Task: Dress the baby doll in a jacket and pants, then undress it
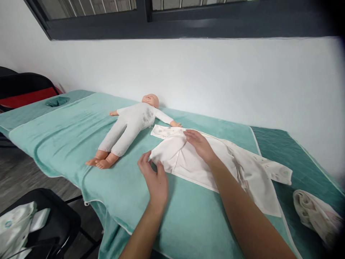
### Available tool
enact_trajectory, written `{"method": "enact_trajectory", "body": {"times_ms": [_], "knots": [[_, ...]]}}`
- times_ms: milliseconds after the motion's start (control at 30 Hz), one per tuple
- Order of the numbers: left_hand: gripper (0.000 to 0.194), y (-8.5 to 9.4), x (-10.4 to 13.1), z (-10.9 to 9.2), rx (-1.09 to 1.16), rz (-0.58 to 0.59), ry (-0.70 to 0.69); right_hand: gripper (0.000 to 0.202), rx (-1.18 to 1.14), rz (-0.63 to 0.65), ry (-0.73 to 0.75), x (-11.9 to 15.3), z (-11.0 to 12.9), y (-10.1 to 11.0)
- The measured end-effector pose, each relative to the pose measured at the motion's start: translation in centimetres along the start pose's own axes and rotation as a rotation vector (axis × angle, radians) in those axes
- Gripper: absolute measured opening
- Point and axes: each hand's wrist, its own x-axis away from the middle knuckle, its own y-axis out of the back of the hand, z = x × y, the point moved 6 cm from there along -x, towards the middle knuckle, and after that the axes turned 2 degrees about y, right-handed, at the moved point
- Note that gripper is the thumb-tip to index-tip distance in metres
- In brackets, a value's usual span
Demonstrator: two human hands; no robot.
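A white baby garment (196, 169) with small printed figures on its sleeves lies spread out, its front folded open in loose layers. My right hand (199, 144) rests flat on its upper part, fingers stretched out. At the garment's left edge is my left hand (155, 178), fingers curved and thumb held apart; its fingertips are at the cloth's edge, and I cannot tell whether they touch it. Beyond my hands, a baby doll (132, 120) in a white body suit lies on its back, one of its hands close to the garment's sleeve.
A green cloth (81, 140) covers the long bed, which stands against a white wall under a dark window frame. A rolled patterned cloth (314, 214) lies at the right. At lower left, a black chair (60, 216) bears white cloth items (17, 225).
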Motion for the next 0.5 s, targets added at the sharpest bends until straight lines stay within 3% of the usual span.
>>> {"method": "enact_trajectory", "body": {"times_ms": [167, 300, 400, 500], "knots": [[0.022, -1.8, 1.4, -2.2, -0.202, 0.228, -0.32, 0.045, 0.66, 0.154, 0.092, 0.7, -0.6, -2.1], [0.016, -3.3, 2.2, -2.2, -0.464, 0.361, -0.368, 0.053, 1.026, 0.293, 0.176, 1.3, -0.5, -3.7], [0.015, -3.8, 2.5, -2.1, -0.604, 0.387, -0.383, 0.057, 1.121, 0.236, 0.157, 0.9, -0.7, -3.5], [0.016, -3.9, 2.6, -1.9, -0.654, 0.415, -0.369, 0.056, 1.151, 0.081, 0.093, 0.0, -1.1, -2.2]]}}
